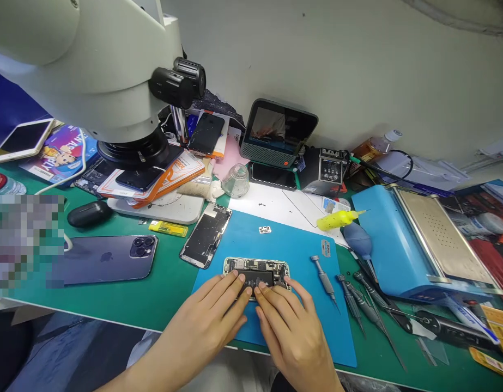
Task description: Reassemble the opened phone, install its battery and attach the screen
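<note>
An opened phone body [257, 270] with its black battery and circuit boards exposed lies on a blue work mat [276, 239]. My left hand [212, 316] rests on the mat with its fingers stretched out, fingertips on the phone's near edge. Beside it, my right hand [290, 321] also lies flat, its fingertips pressing on the phone's lower right part. Neither hand holds a tool. The detached screen panel [206, 235] lies face down at the mat's upper left corner.
A microscope head [91, 71] hangs over the left. A purple phone [108, 258] lies on the green table. Screwdrivers [325, 277] and tweezers [368, 307] lie right of the mat, beside a blue heating machine [414, 239]. A small screen [278, 133] stands at the back.
</note>
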`<state>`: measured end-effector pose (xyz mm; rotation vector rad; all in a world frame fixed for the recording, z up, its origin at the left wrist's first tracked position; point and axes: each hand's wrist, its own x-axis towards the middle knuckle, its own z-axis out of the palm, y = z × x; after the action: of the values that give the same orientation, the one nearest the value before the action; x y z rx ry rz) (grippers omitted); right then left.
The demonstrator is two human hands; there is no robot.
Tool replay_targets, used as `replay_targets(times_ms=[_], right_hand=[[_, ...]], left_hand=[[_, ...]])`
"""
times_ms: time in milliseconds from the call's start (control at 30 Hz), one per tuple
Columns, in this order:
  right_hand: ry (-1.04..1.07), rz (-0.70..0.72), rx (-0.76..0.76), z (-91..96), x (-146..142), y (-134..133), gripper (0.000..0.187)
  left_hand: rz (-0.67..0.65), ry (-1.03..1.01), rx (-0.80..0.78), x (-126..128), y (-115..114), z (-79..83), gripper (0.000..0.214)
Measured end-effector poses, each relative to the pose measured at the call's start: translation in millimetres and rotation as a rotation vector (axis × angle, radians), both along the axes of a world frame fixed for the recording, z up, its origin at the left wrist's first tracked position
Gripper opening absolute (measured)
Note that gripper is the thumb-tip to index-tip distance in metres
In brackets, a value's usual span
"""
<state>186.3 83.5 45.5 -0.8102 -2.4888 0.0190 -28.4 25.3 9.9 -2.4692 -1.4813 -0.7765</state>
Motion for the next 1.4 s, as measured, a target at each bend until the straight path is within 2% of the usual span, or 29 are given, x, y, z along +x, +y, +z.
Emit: replay_targets(times_ms=[167,400,667,900,1200,1400], right_hand=[[0.071,-0.009,0.005,1.2,-10,9,0.016],[0.023,0.005,0.039,-5.1,-22,21,0.016],[-0.040,0.062,0.065,-4.5,-20,28,0.018],[-0.113,0.168,0.066,2.5,-16,40,0.024],[-0.121,0.178,0.087,0.7,-20,38,0.024],[-0.029,0.146,0.089,5.5,-7,41,0.022]], left_hand=[[0.048,-0.026,0.008,8,-3,-1.0,0.033],[0.036,-0.062,0.007,11,-3,-3.6,0.032],[0.055,-0.113,-0.017,10,-2,-12.6,0.026],[0.048,-0.121,-0.038,10,-3,-16.9,0.022],[0.064,-0.127,-0.033,10,-1,-12.6,0.021],[0.127,-0.161,-0.055,16,-5,-6.8,0.032]])
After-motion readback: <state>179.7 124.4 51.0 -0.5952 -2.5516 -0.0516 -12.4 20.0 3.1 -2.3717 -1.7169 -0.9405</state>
